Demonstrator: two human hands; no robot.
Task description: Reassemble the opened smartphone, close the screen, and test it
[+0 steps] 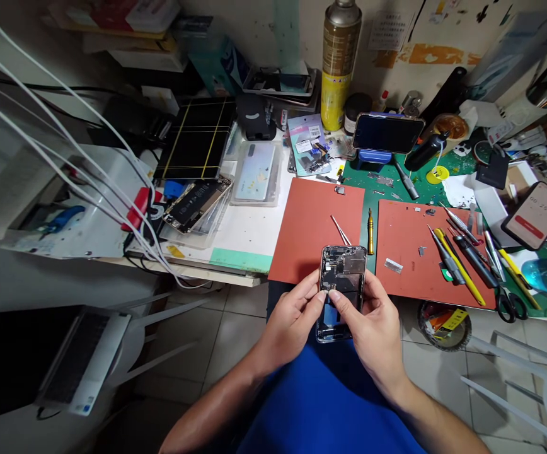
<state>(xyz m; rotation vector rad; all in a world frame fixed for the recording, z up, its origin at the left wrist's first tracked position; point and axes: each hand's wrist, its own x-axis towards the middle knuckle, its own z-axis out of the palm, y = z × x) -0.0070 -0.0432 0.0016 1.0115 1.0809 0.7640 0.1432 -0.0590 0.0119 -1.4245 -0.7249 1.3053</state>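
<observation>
An opened smartphone (349, 265), its inner parts bare, is held upright between my two hands just off the table's front edge. My left hand (295, 315) grips its left side, with the thumb at the frame's inner edge. From the right, my right hand (372, 321) wraps the other side, and its thumb presses on the parts near the middle. Whatever lies under the thumbs is hidden. Tweezers (341, 230) lie on the red mat (306, 221) right behind the phone. A gold screwdriver (370, 232) rests between this mat and a second one.
On the second red mat (396, 227) lie several screwdrivers, small metal parts and black-handled scissors (511, 305). A phone on a blue stand (387, 133) and a tall spray can (340, 69) stand behind. White cables (108, 164) hang at left; a laptop (84, 359) sits below them.
</observation>
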